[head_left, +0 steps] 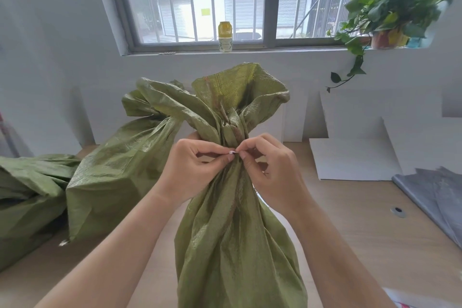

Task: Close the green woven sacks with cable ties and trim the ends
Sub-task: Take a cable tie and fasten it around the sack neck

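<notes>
A green woven sack (232,232) stands upright in front of me on the wooden table (350,220), its neck gathered into a tight bunch with the open top flaring above. A small white piece of cable tie (232,152) shows at the neck. My left hand (195,170) pinches the tie from the left, thumb and forefinger curled on it. From the right, my right hand (265,165) pinches the same tie, fingers curled against the neck. The rest of the tie is hidden behind the sack.
A second green sack (120,170) with a gathered neck stands to the left, and a third green sack (27,197) lies at the far left. Grey sheets (435,197) lie at the right edge. White boards (355,157) lean at the back right. A bottle (225,37) and plant (390,12) sit on the windowsill.
</notes>
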{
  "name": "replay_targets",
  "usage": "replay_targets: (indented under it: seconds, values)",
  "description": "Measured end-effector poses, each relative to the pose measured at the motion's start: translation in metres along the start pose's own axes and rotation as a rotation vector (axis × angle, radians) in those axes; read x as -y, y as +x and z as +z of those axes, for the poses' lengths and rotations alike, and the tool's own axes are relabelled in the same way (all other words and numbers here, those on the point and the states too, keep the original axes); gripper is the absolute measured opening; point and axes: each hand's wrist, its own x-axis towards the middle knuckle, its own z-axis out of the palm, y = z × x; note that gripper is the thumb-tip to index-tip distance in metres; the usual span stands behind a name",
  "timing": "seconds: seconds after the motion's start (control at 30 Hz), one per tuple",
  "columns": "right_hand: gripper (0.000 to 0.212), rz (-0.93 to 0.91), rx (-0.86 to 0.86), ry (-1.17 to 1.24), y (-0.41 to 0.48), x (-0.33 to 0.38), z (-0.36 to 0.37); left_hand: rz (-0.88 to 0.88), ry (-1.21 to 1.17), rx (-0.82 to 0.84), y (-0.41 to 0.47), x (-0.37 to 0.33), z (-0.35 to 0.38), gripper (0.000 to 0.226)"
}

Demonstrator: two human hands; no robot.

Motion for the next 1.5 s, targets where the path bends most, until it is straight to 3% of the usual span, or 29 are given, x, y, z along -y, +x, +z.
replay_targets:
  seconds: [0.23,0.77,1.23,1.5]
  values:
    - [0.01,0.004,0.015,-0.005,-0.002,0.001,0.0,0.027,0.166,0.06,0.001,-0.009,-0.003,0.012]
    - [0.009,0.092,-0.081,0.156,-0.006,-0.004,0.004,-0.036,-0.101,0.179,-0.001,0.008,-0.006,0.029]
    - [0.007,0.024,-0.107,0.07,-0.002,-0.007,0.011,-0.001,-0.185,-0.013,0.006,0.01,-0.003,0.013]
    - [0.009,-0.07,-0.102,-0.041,0.001,-0.01,0.014,-0.006,0.026,0.033,0.014,0.002,-0.009,0.008]
